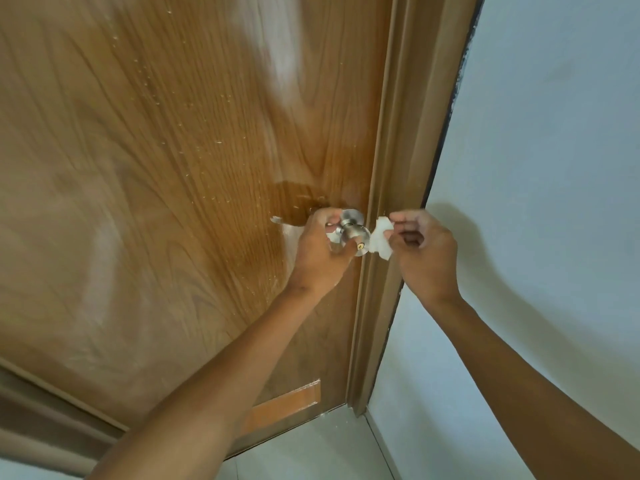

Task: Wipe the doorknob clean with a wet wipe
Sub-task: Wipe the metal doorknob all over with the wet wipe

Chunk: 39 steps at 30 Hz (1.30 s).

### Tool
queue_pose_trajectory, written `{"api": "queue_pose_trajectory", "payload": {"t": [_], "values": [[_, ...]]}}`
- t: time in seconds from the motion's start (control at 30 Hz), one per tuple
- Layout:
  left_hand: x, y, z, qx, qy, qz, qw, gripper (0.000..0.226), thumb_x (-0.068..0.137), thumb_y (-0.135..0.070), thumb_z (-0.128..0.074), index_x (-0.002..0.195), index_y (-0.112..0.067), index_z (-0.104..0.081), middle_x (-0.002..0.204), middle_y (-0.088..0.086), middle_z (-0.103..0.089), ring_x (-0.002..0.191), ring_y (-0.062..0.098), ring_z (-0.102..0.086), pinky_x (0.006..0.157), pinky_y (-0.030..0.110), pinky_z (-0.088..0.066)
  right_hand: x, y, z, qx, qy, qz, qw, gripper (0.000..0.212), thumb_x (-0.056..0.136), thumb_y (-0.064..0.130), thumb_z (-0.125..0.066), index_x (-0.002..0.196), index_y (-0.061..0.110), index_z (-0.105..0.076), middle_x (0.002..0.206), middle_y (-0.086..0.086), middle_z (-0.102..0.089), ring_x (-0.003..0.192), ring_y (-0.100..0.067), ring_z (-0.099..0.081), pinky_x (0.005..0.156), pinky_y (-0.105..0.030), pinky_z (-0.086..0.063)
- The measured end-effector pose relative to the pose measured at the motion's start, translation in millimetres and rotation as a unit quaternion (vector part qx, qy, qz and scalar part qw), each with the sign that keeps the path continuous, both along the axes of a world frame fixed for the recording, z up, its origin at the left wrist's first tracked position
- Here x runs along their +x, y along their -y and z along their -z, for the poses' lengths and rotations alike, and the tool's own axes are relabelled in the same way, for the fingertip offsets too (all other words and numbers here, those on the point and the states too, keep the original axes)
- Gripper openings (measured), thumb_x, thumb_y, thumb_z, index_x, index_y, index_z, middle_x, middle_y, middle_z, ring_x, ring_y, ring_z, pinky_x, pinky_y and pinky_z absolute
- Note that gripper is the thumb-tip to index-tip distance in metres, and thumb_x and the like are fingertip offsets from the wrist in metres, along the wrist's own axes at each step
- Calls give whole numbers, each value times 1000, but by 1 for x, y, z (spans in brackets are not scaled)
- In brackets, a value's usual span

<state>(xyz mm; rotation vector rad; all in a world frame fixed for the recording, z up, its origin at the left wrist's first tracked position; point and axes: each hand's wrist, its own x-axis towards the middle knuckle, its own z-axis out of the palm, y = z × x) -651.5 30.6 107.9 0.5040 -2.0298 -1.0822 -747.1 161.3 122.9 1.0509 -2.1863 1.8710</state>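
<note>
- Doorknob (353, 233): steel, on wooden door (173, 168) beside frame (391, 202).
- Left hand (320, 251): at knob's 9 o'clock, fingers curled around it.
- Right hand (420, 251): fingertips pinching white wet wipe (379, 239) at knob's 3 o'clock, touching it.

You are facing an orange-brown wooden door (156, 161) with darker swirling grain, pale whitish smears and tiny white flecks. Your round brushed-silver metal doorknob (353, 235) has a small brass-yellow keyhole centre. Your thin white wet wipe (379, 237) is plain, without print. The tan-brown door frame (391, 174) meets a pale blue-white painted wall (536, 133). A lighter orange rectangular patch (285, 407) marks the door's bottom, above off-white floor tiles (322, 452).
</note>
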Motion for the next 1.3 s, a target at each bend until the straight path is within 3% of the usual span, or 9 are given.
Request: {"api": "queue_pose_trajectory", "payload": {"t": [0.07,0.2,0.37,0.53,0.63,0.7,0.8,0.9,1.3], "values": [[-5,8,-3,-10,64,21,998,52,74,-19,-80,114,-29,-48,114,-9,-57,101,-1,-53,77,5,-42,0,7,-10,15,-58,-9,998,16,84,11,-71,96,21,-69,88,19,-66,80,6,-63,66,-3,-47],[-10,11,-5,35,99,41,994,57,72,-10,-80,116,-26,-46,95,-17,-59,84,-1,-61,66,1,-45,4,22,-16,143,-174,-82,971,19,89,13,-66,108,14,-71,111,-2,-69,92,-6,-64,78,0,-42],[-8,14,-4,70,88,45,993,57,72,-6,-80,115,-23,-48,90,-15,-60,75,-8,-62,63,4,-46,12,22,-9,301,-345,-131,879,33,91,10,-60,124,14,-64,129,-5,-63,116,-24,-59,101,-37,-46],[-3,16,1,71,98,81,989,68,71,2,-78,127,-17,-44,102,-8,-60,94,2,-62,83,21,-52,26,29,-3,420,-431,-79,794,51,87,16,-54,137,15,-48,144,-4,-46,137,-23,-35,110,-45,-27],[0,20,1,39,118,80,989,67,74,2,-74,131,-16,-42,96,-20,-52,82,-13,-58,70,1,-44,33,29,-1,452,-438,-56,775,54,90,28,-53,141,14,-42,149,-5,-39,141,-23,-26,112,-50,-23],[1,21,1,56,124,98,986,68,75,5,-72,131,-16,-41,100,-16,-52,80,-11,-59,63,0,-43,37,21,3,469,-444,-54,762,57,92,33,-50,144,13,-38,153,-7,-33,143,-24,-23,112,-54,-22],[4,18,2,49,132,106,984,73,74,4,-76,134,-14,-39,111,-3,-53,86,-5,-59,64,2,-46,37,8,9,485,-447,-58,749,62,94,36,-44,148,12,-29,159,-7,-21,147,-25,-15,112,-58,-18],[4,17,-1,39,122,106,986,69,75,0,-76,133,-11,-40,105,-7,-54,84,-15,-58,64,-2,-42,34,13,7,489,-441,-59,750,65,94,38,-45,150,13,-22,160,-6,-14,147,-25,-11,113,-58,-17],[6,17,-4,49,136,85,986,69,74,-4,-78,133,-11,-41,101,-18,-53,84,-11,-57,66,0,-42,39,12,8,440,-410,-44,798,60,91,34,-51,145,14,-37,153,-6,-34,139,-26,-33,111,-52,-29]]}}
